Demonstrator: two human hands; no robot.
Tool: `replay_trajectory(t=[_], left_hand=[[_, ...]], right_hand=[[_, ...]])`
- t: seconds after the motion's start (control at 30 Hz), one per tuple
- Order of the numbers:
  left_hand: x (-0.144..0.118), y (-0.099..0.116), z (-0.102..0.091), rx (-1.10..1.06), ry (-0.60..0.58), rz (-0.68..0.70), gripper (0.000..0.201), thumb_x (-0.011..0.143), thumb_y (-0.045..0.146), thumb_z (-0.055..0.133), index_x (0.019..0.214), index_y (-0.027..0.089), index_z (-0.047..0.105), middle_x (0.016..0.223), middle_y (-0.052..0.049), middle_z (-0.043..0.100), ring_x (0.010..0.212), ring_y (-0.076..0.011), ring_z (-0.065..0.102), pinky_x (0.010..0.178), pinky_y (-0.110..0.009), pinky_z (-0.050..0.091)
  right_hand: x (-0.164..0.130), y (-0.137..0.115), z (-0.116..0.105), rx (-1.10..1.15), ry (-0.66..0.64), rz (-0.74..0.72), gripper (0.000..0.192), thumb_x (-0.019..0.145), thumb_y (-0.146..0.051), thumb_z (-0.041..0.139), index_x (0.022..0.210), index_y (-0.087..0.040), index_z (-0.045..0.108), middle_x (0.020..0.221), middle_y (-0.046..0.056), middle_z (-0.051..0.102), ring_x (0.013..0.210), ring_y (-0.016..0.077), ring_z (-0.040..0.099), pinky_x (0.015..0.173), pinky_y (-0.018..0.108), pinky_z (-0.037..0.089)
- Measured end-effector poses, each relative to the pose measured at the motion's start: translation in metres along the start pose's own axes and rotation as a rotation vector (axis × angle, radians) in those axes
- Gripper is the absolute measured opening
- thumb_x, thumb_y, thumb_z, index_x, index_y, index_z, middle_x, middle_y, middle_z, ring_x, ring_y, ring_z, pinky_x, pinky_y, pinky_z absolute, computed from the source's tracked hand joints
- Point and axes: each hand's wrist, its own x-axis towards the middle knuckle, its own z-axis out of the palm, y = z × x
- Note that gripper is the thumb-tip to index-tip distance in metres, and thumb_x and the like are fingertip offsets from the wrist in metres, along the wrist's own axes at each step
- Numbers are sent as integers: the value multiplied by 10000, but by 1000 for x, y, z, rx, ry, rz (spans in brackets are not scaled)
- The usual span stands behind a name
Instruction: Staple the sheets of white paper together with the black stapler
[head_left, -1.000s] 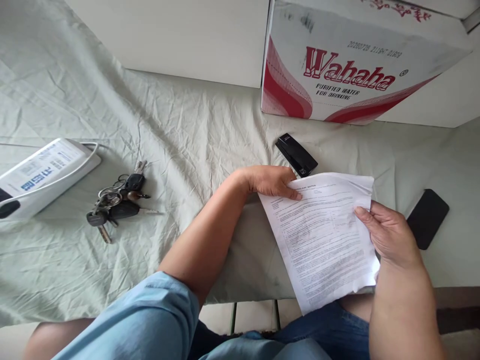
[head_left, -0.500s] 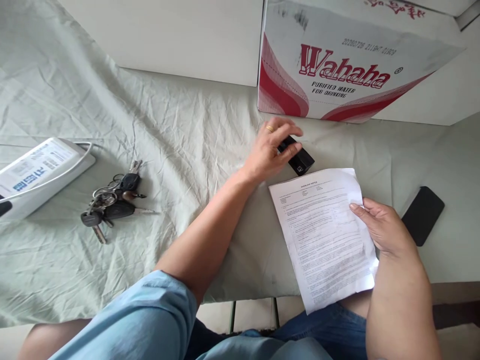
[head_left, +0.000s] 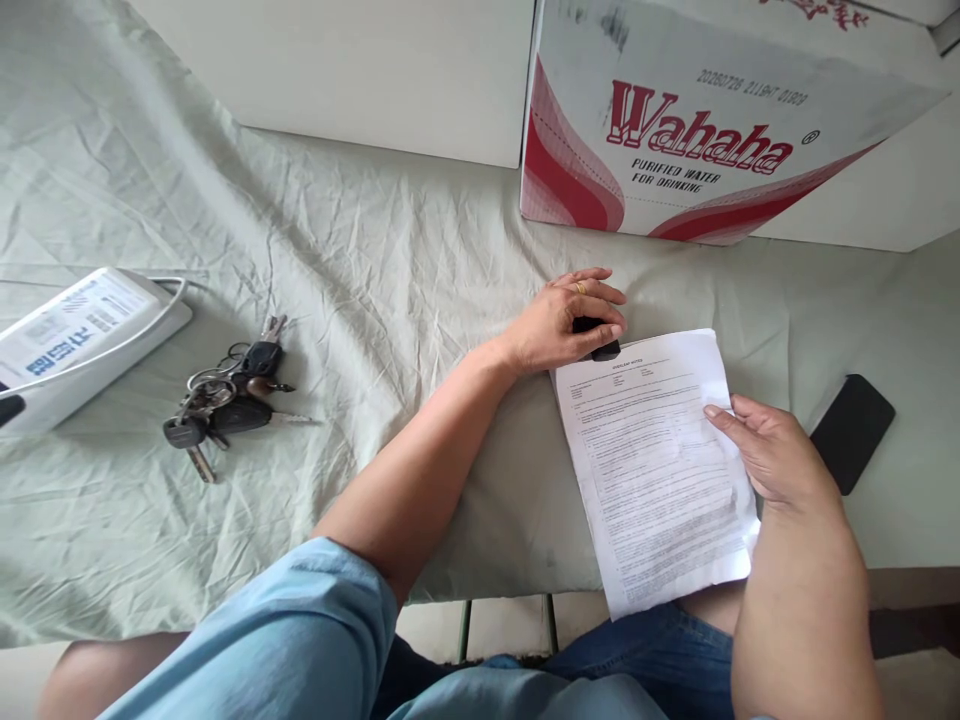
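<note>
My left hand [head_left: 571, 318] is curled over a small black oblong object [head_left: 606, 351] that looks like a stapler. Most of it is hidden under my fingers and thumb; its near end shows at the top edge of a printed paper [head_left: 652, 470]. The paper is headed "OVERLEAF NOTES" and may be more than one sheet. My right hand [head_left: 772, 450] pinches the paper's right edge, thumb on top. The lower part of the paper hangs past the table's front edge, above my lap.
A Wahaha water carton [head_left: 697, 130] stands at the back, beside a white box [head_left: 375, 80]. A black phone-like slab [head_left: 853, 432] lies right of my right hand. Left are a bunch of keys [head_left: 229, 395] and a white device with a cable [head_left: 82, 345]. A wrinkled pale green cloth [head_left: 405, 270] covers the table.
My left hand has closed over the black object and drawn it nearer, against the paper's top edge. The paper and my right hand have barely shifted.
</note>
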Motion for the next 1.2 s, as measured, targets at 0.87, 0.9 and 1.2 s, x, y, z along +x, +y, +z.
replay_trajectory(t=[0.87,0.9,1.2], left_hand=[[-9,0,0,137,-109,-80,681,864,117,829,1493,377,796,1905,-101,537,1924,-490,198,1515,-844,219],[-9,0,0,142,-109,-80,673,865,120,824,1488,374,799,1906,-102,536,1925,-485,198,1517,-837,222],[-1,11,-9,28,-161,-84,358,984,251,748,1264,358,944,1887,12,598,1925,-496,183,1521,-872,106]], right_hand=[[-2,6,-7,-29,31,-2,402,726,-563,1067,985,-325,872,887,23,894,874,337,884,737,450,744],[-1,6,-7,-30,28,-4,399,729,-567,1064,981,-325,873,876,19,892,861,332,883,730,444,743],[0,4,-8,-46,91,-19,433,712,-665,1046,919,-324,877,872,18,902,737,323,862,711,477,759]])
